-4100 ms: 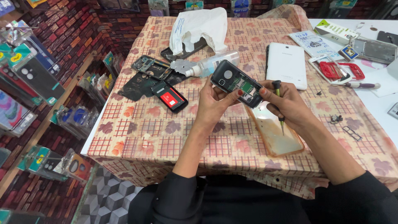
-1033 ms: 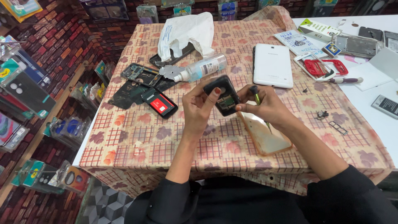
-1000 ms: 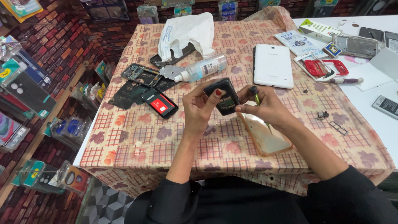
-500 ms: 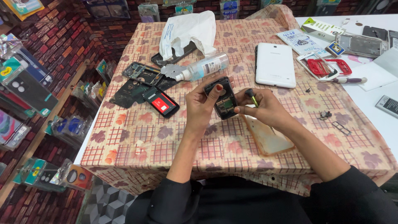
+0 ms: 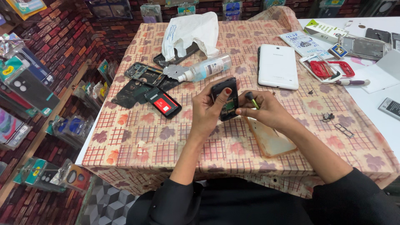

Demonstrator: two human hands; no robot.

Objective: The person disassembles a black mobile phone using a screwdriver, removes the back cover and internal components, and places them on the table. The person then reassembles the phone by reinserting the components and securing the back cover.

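Matt patterned cloth [image 5: 137,137] (glossy white plastic tablet [image 5: 277,66]).

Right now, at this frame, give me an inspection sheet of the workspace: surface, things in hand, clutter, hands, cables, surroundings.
Surface: table under a checked leaf-print cloth; a white top adjoins at right.
Things in hand: opened dark phone, held above the cloth; small screwdriver with a black cap.
Clutter: clear phone case, white tablet face down, spray bottle, white plastic bag, dark phone parts, red-labelled battery, red and white frames, loose small parts.
Hands: left hand grips the phone; right hand holds the screwdriver at it.
Cables: nothing seen.
Surroundings: brick-pattern wall with hanging packaged phone cases.
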